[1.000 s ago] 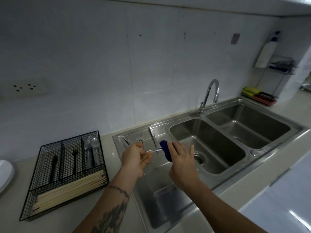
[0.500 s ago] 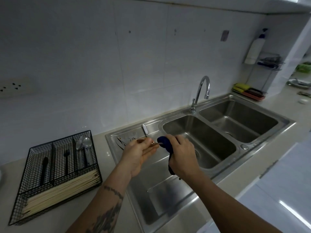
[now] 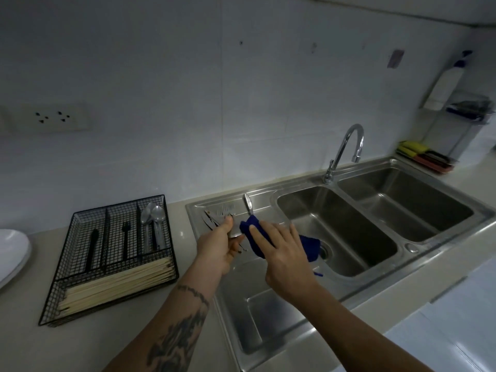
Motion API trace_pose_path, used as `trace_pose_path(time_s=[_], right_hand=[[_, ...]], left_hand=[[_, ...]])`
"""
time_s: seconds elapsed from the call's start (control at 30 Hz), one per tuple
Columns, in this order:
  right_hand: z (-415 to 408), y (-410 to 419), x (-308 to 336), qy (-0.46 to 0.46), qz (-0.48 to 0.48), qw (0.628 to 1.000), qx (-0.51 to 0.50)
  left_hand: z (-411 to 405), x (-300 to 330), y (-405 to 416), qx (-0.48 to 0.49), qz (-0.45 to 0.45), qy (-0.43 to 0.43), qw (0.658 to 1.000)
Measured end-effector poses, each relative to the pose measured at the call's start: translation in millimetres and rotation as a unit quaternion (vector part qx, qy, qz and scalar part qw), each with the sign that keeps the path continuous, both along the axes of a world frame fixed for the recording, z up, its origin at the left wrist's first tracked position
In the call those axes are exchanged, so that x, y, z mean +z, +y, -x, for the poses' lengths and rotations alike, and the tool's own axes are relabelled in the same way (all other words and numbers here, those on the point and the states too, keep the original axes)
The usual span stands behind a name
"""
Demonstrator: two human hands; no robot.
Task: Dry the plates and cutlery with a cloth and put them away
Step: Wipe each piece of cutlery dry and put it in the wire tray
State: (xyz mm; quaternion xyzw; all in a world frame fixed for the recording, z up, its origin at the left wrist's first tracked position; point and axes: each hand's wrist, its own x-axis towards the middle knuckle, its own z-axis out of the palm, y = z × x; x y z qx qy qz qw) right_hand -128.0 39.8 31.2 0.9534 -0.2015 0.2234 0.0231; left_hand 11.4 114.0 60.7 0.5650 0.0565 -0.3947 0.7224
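My left hand [image 3: 218, 248] grips a small metal piece of cutlery [image 3: 235, 232] over the sink's draining board; most of it is hidden by my fingers and the cloth. My right hand [image 3: 281, 251] presses a dark blue cloth [image 3: 255, 232] around its far end. Behind my hands, more cutlery lies on the draining board: forks [image 3: 225, 209] and a knife [image 3: 248, 203]. A black wire cutlery tray [image 3: 80, 264] on the counter to the left holds spoons [image 3: 153, 216], dark utensils and pale chopsticks [image 3: 115, 285]. A white plate [image 3: 10, 253] shows at the left edge.
The steel double sink [image 3: 349, 237] with a curved tap [image 3: 346, 149] fills the right. Sponges [image 3: 424, 154] and a wall rack with a bottle [image 3: 442, 87] sit at the far right. A wall socket [image 3: 51, 117] is above the tray.
The view has shifted, so the scene sits slightly differently. My right hand has spread the cloth flatter over the cutlery piece; both hands stay over the draining board.
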Motion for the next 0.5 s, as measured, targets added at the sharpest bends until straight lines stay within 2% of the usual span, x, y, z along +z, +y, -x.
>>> trace_pose_path(time_s=[0.27, 0.5], right_hand=[[-27.0, -21.7, -9.4, 0.029, -0.091, 0.995, -0.004], [-92.0, -9.2, -21.1, -0.032, -0.197, 0.978, 0.062]], left_hand=[[-50.8, -13.1, 16.3, 0.053, 0.012, 0.022, 0.998], [-91.8, -15.3, 23.4, 0.065, 0.097, 0.080, 0.990]])
